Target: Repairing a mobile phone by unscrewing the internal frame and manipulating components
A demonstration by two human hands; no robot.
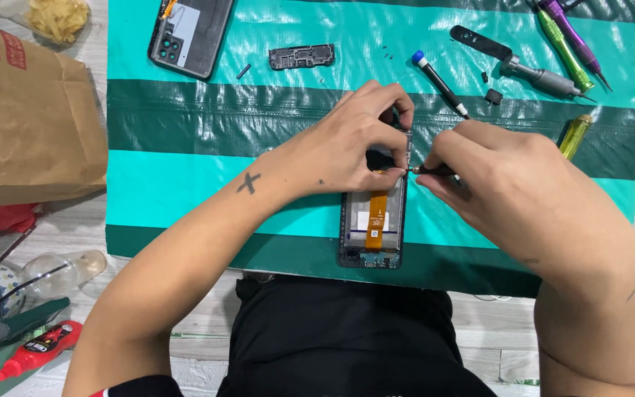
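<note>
Phone frame opened, orange flex exposed; left hand steadies it, right hand pinches screwdriver.

Your left hand: bare, with a dark cross-shaped mark on the forearm | your right hand: bare, no sleeve | your clothing: black garment over the lap, red-trimmed hem at the left elbow

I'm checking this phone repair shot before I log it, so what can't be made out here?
Head view, the only view:
- The top half of the opened phone is hidden under the left hand.
- The tool's handle is hidden inside the right hand; only its thin tip shows.
- What the tip touches is too small to tell.
- The back cover is cut off by the top edge.
- The loose specks on the mat are too small to name.
</note>
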